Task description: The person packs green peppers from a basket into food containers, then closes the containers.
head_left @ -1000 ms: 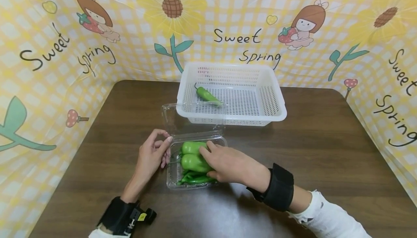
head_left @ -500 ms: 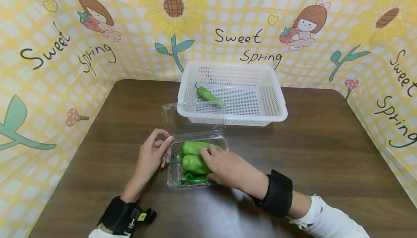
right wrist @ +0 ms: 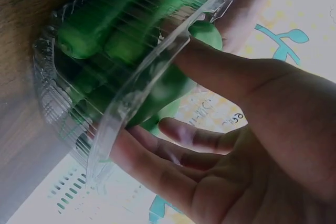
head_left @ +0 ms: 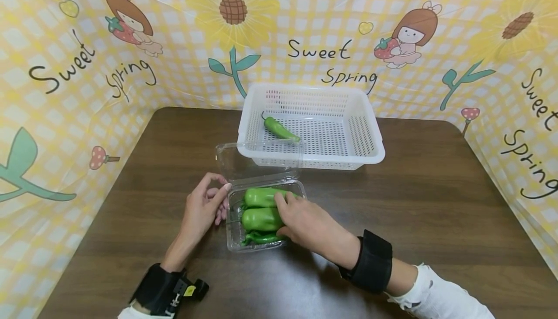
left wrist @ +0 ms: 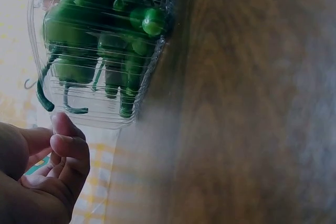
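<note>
Right hand (head_left: pixel 307 222) is down in the clear plastic clamshell box (head_left: pixel 233 234), fingers curled over the middle green pepper (head_left: pixel 259 218) with the thumb tucked under its near side, so it's got a grip on that one. Another green pepper (head_left: pixel 261 197) sits just at 12 o'clock of it, touching, and darker thin ones (head_left: pixel 261 238) are squeezed in at 6 o'clock under the hand.

Left hand (head_left: pixel 205 210) is at 9 o'clock of the box, fingers loosely bent, thumb and fingertips right at the box's left rim; can't tell if it's actually pinching it or only touching.

The box's lid (head_left: pixel 244 161) stands open at 12 o'clock, leaning against a white slotted basket (head_left: pixel 368 135) further back on the brown table (head_left: pixel 436 202). One long green chili (head_left: pixel 279 129) lies inside the basket, left of centre.
</note>
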Tool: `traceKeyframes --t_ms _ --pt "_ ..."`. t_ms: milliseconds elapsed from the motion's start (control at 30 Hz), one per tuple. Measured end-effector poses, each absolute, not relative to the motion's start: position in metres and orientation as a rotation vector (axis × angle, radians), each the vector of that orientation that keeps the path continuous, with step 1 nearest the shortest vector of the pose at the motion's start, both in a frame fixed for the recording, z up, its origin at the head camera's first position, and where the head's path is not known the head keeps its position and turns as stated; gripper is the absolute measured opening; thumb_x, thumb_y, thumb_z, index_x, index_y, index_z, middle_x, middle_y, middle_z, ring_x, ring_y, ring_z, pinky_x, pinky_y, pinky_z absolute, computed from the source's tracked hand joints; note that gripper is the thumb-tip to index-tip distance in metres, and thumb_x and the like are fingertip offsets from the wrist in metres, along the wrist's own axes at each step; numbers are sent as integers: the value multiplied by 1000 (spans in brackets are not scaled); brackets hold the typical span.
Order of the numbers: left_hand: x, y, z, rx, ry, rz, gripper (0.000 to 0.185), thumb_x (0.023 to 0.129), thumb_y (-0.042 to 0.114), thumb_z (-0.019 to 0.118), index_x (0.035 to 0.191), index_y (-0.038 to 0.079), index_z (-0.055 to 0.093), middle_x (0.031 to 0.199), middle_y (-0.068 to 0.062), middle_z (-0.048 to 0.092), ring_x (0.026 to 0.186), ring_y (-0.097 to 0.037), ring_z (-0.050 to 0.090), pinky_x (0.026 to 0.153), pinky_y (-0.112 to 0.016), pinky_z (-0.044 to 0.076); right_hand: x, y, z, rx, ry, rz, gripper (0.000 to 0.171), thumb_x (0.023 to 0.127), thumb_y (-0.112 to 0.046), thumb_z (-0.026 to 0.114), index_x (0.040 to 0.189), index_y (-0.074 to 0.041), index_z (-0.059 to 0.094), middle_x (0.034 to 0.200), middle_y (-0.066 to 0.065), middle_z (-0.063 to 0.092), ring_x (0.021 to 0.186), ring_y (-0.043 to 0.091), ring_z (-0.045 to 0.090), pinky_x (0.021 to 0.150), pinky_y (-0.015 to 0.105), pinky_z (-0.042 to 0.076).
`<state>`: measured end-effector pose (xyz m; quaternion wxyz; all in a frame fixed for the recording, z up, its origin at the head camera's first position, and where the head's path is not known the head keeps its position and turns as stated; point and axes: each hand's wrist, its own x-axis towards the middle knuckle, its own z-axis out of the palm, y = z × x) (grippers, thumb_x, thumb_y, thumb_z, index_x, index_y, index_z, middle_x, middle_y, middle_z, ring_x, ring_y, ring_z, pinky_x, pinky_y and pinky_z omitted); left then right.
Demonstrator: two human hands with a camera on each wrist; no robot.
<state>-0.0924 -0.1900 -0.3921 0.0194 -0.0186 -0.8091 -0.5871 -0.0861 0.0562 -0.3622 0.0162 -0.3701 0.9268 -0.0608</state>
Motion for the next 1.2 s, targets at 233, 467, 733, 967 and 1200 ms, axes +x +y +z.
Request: traceKeyframes --t_ms 233,467,733,967,1200 --pt "-92 -190 -392 -58 -2510 -1822 14 102 12 56 111 2 53 66 -26 60 47 -43 55 36 -35 48 -85 57 -362 -1159 2913 -121 66 82 -40 81 123 -1 46 97 8 56 83 19 61 67 28 57" --pt "-93 -190 -393 -47 -2501 -1834 14 102 13 57 111 2 53 66 -26 60 45 -42 55 36 -35 48 -83 59 -360 -1219 2905 -118 62 82 -38 81 120 -2 49 96 6 54 81 15 56 67 25 55" --pt "-92 -189 -391 -46 -2502 -1831 15 102 13 57 111 2 52 64 -25 59 44 -40 54 36 -36 47 -84 64 -356 -1263 2875 -187 55 83 -37 79 116 -5 50 96 4 52 80 12 52 66 23 53" --pt "-93 -189 -392 -40 -2523 -1820 15 102 13 56 112 2 53 66 -27 60 46 -44 55 36 -37 48 -89 67 -351 -1293 2831 -226 50 87 -40 75 117 -7 51 100 3 53 82 12 53 67 24 53" --pt "-93 -189 -392 -38 -2529 -1812 15 103 13 55 113 2 53 66 -27 60 46 -43 55 37 -38 48 -91 63 -356 -1441 2811 -176 49 89 -44 72 117 -9 53 99 2 55 81 12 55 63 24 54"
